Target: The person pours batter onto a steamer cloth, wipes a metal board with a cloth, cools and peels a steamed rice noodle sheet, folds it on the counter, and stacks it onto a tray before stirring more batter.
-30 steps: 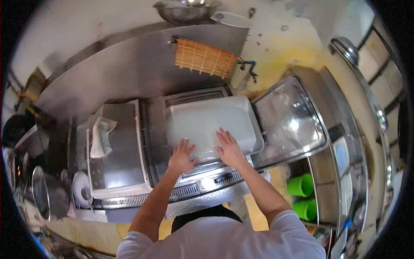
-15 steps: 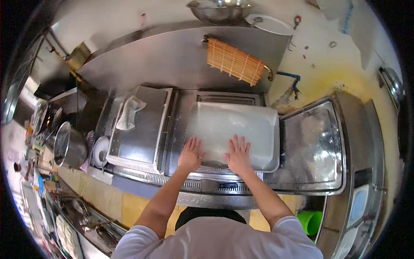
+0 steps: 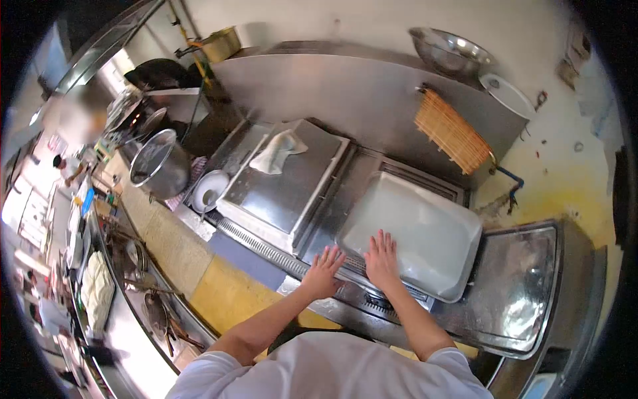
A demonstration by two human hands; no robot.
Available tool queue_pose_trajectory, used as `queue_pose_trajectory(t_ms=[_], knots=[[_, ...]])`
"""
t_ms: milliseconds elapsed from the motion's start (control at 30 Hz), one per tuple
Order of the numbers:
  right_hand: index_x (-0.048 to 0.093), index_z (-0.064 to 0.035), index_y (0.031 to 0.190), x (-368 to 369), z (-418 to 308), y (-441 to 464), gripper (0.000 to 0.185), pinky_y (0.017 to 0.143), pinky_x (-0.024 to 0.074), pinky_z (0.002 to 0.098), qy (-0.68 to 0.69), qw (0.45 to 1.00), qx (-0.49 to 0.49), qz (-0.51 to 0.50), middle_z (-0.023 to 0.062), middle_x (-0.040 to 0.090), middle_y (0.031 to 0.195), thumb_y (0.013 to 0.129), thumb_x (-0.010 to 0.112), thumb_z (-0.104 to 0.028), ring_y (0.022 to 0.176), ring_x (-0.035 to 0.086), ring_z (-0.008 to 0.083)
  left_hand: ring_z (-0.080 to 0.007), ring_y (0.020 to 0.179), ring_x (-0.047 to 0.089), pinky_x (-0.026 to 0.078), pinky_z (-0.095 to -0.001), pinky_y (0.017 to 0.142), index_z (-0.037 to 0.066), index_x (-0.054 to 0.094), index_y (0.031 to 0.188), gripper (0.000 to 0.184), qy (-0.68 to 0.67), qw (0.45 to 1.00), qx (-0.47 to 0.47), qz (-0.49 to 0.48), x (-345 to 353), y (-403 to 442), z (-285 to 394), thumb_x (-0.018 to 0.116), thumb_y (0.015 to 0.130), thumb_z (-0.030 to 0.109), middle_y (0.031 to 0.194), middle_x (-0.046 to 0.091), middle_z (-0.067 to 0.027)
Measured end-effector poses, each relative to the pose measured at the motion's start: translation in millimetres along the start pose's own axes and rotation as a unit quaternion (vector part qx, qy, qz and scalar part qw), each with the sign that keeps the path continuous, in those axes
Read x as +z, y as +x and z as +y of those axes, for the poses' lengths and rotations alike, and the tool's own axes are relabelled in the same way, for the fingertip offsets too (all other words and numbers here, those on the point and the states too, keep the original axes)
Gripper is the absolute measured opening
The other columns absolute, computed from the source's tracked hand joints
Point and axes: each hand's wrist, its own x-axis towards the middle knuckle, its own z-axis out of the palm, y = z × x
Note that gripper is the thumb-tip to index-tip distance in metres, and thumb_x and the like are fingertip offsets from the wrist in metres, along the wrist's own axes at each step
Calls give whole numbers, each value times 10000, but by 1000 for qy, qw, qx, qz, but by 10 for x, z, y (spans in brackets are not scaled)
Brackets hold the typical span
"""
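Note:
A white rectangular tray with a smooth, glossy pale surface rests on the steel counter in front of me. My right hand lies at the tray's near left part, fingers stretched out, fingertips over its surface. My left hand is spread just left of the tray, over the counter's front edge, and holds nothing. Whether its palm touches the metal I cannot tell. Left of the tray is a flat steel lid or panel with a white cloth on it.
On the right lies a wet steel tray. A rolling mat of bamboo hangs on the backsplash, below a steel bowl. To the left stand a large metal pot and a white bowl. Other people are in the far left background.
My view has turned to the left. My left hand has come away from the tray's front left edge, while my right hand remains at the tray.

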Motion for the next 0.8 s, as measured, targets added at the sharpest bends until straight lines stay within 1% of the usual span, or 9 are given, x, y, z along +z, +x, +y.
queue_pose_trajectory(t_ms=[133,167,267,300,433,533,567,667,800], knots=[[497,49,1439,47,-372,15,627,1225,256,610,12,998,-66,-1,278,360,1602,969,639,-341,1491,324,473,-457,1574,162,253,-623,1229,42,290,1607,888,-106,993,-35,45,245,-414,-374,725,922,403,1699,174,-251],[496,49,1437,68,-483,4,644,1225,252,609,9,999,-43,-18,272,362,1602,950,661,-340,1494,321,468,-473,1559,190,279,-591,1229,48,329,1589,841,-124,989,-46,69,299,-527,-469,735,922,360,1683,188,-280],[489,48,1434,124,-843,-26,690,1228,239,606,-4,998,29,-48,262,364,1603,898,717,-323,1502,309,457,-503,1534,229,284,-524,1246,64,394,1559,794,-158,981,-70,87,274,-902,-790,752,919,368,1655,221,-318],[484,49,1438,148,-899,-47,703,1230,233,605,-8,998,55,-43,263,361,1603,884,727,-309,1504,303,456,-505,1517,266,303,-523,1238,59,520,1478,659,-181,974,-63,119,277,-1036,-911,745,927,341,1648,232,-325],[450,56,1465,236,-1255,-40,735,1238,212,602,-27,986,162,-35,307,324,1608,853,730,-238,1504,284,484,-506,1480,335,329,-532,1223,35,672,1314,462,-180,975,-46,124,262,-1508,-1440,728,934,292,1635,245,-342],[438,69,1476,376,-1731,-47,745,1234,221,607,-30,985,170,-19,350,294,1606,846,720,-210,1496,274,521,-524,1462,350,345,-536,1210,25,672,1305,469,-173,974,-26,146,212,-1841,-1863,741,912,271,1615,272,-358],[457,84,1464,489,-1919,-64,721,1230,232,614,-30,988,148,-23,370,274,1608,857,716,-206,1486,271,551,-539,1437,374,360,-541,1198,54,697,1267,431,-169,968,-11,187,243,-1916,-2021,764,877,225,1589,314,-368],[494,82,1437,542,-2712,-24,664,1240,246,588,64,992,85,-60,369,275,1606,872,709,-194,1487,279,546,-538,1400,426,366,-536,1196,65,725,1189,369,-187,956,-30,225,151,-2191,-2387,751,854,216,1539,372,-398],[515,70,1422,571,-3536,94,634,1246,276,540,112,990,38,-80,366,279,1604,870,720,-166,1484,298,534,-535,1391,434,386,-530,1184,81,730,1198,382,-213,941,-36,260,-46,-2428,-2717,770,838,202,1544,381,-378]])
